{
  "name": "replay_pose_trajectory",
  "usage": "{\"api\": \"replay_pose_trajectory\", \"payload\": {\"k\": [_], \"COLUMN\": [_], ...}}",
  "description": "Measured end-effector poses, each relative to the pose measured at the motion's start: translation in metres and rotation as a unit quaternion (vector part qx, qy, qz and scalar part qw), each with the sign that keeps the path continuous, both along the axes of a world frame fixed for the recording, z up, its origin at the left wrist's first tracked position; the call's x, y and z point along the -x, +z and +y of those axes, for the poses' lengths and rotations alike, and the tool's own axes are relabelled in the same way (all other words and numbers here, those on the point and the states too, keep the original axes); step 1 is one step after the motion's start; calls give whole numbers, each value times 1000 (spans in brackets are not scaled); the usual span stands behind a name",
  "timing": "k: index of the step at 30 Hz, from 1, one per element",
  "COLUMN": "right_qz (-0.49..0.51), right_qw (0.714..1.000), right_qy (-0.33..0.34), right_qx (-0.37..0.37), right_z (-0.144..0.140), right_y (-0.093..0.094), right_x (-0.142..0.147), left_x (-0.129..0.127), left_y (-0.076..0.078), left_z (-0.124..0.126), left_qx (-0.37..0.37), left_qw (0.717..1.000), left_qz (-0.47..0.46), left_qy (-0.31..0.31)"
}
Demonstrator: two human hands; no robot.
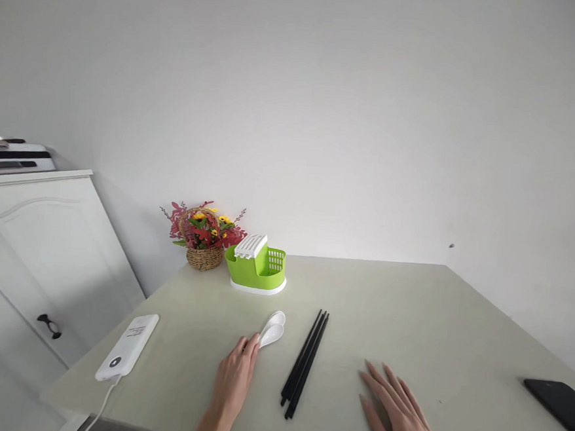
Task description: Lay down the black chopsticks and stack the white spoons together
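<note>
My left hand [233,377] is closed around the handles of white spoons [273,333], at least two, whose bowls point away from me on the tabletop. Just right of them lies a loose bundle of black chopsticks [305,364], slanting away from me. Farther right, my right hand [399,417] rests with its fingers spread and nothing in its grasp. Behind the spoons stands a green utensil holder [251,272] with a white slotted top and a white base. Its right side is an open basket with a lattice wall.
A wicker basket of artificial flowers [204,257] stands at the back left, beside the green holder. A white power bank [128,347] with a cable lies on the left. A black phone [558,406] is at the right edge. Left of the table [384,307] is a white cabinet [39,250].
</note>
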State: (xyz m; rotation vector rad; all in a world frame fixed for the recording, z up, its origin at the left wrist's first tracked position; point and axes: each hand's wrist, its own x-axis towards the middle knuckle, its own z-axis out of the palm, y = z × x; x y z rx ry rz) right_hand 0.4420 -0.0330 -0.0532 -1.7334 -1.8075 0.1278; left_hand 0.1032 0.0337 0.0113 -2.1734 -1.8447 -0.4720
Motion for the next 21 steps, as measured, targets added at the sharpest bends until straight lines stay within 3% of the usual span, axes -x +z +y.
{"api": "replay_pose_trajectory", "payload": {"k": [11, 21], "right_qz": [-19, -24], "right_qw": [998, 996], "right_qy": [28, -3], "right_qx": [53, 85], "right_z": [9, 8], "right_y": [1, -3], "right_x": [-12, -11], "left_x": [5, 9], "left_y": [-5, -12], "left_z": [4, 5], "left_qx": [-22, -24], "left_qw": [999, 999], "left_qz": [-31, -32], "left_qy": [-15, -20]}}
